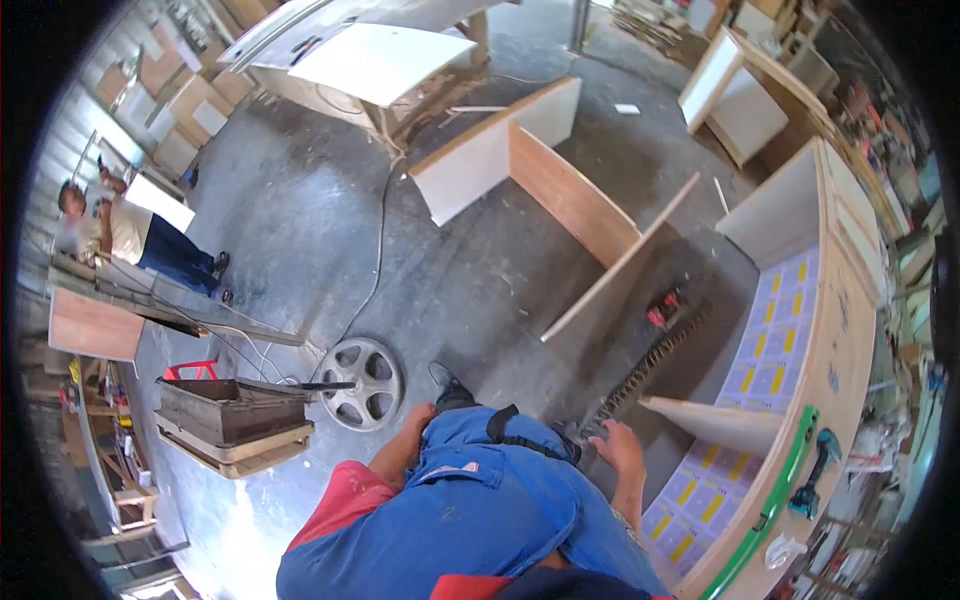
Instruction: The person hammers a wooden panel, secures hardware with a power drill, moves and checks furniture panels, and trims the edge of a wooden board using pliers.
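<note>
My left hand (420, 417) rests against the blue work trousers (480, 445) at my left thigh. Its fingers are only partly visible and seem to lie loosely, with nothing in them. My right hand (618, 447) hangs by my right leg, fingers apart and holding nothing. Close to its fingertips runs a black coiled hose (650, 362) along the floor; whether they touch, I cannot tell. Near the hose's far end lies a red and black power tool (664, 310). Right of that hand stands a wooden cabinet carcass (735, 425) with purple and yellow patterned sheets inside.
A green level-like bar (775, 500) and a teal drill (815, 474) lie on the cabinet. Joined panels (570, 190) stand ahead. A spoked wheel (362, 384) and a dark metal box (230, 411) are at left. Farther left is another person (150, 235). A cable (381, 235) crosses the floor.
</note>
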`<state>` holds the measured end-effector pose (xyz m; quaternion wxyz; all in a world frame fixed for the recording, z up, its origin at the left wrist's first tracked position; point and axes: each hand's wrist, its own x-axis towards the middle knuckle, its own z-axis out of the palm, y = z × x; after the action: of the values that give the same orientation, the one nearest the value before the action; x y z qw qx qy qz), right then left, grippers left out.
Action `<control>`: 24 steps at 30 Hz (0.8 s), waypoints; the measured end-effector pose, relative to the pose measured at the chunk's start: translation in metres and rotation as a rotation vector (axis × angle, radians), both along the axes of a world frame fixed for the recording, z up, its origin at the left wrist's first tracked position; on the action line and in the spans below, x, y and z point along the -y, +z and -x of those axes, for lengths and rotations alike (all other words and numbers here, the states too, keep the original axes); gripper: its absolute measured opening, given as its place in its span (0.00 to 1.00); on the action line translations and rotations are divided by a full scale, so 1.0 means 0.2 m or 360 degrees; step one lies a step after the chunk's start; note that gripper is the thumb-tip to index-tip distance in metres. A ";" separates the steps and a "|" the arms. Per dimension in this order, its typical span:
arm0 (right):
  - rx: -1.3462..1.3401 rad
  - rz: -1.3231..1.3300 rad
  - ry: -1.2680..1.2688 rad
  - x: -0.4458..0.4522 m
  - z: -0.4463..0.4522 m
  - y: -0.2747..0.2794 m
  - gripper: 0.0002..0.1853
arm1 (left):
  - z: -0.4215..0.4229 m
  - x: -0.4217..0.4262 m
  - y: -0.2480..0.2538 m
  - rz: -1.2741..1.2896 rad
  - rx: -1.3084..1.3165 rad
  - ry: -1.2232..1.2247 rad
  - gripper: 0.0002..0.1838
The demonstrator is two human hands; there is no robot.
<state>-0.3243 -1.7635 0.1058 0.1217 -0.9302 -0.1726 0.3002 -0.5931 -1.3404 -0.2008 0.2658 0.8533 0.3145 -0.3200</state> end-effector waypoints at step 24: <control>-0.0072 -0.0092 0.0689 -2.53 -0.95 -0.09 0.23 | -0.02 -1.26 0.30 0.0898 0.0462 0.2316 0.20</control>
<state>-0.1334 -1.2566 0.0873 0.0849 -0.8606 -0.3741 0.3350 -0.5900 -1.0877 -0.1413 0.6526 0.3673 0.6624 -0.0192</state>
